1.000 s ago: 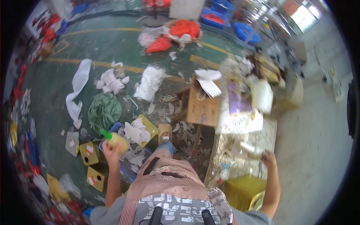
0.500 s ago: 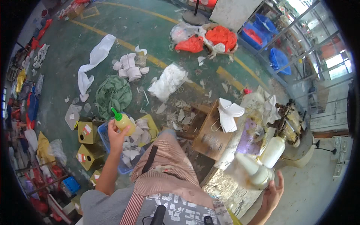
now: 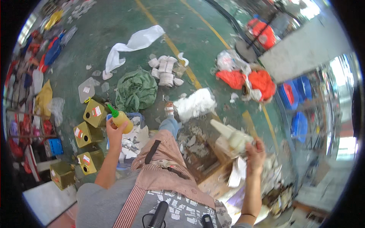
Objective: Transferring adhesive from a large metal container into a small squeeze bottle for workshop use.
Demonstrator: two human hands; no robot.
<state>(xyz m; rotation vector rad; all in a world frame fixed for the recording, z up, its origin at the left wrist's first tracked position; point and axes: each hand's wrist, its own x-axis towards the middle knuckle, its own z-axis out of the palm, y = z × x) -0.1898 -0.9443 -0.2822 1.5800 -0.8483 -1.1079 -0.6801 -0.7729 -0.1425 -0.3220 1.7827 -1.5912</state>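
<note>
My left hand (image 3: 114, 133) is closed round a yellow squeeze bottle (image 3: 122, 120) with a green nozzle, tilted up and to the left. It is over a blue basket (image 3: 141, 117) full of white cut pieces (image 3: 131, 141). On the right, my right hand (image 3: 255, 156) grips a whitish plastic piece with a long tapered spout (image 3: 238, 140). The spout points away and to the left. Whether this is a funnel or a spouted bottle I cannot tell. Below it, white sheet pieces (image 3: 237, 173) lie by a wooden box (image 3: 213, 167).
Several gold square cans (image 3: 86, 140) stand at the left. Beyond the basket lies a green sack (image 3: 137, 90), with stacked white pieces (image 3: 166, 70) farther off. A white bundle (image 3: 195, 104) lies ahead of my foot. Red and clear bags (image 3: 243, 78) sit at the far right.
My right hand has lifted the spouted piece away from the bench, forward and to the left. The view has turned rightward. My left hand still holds the squeeze bottle.
</note>
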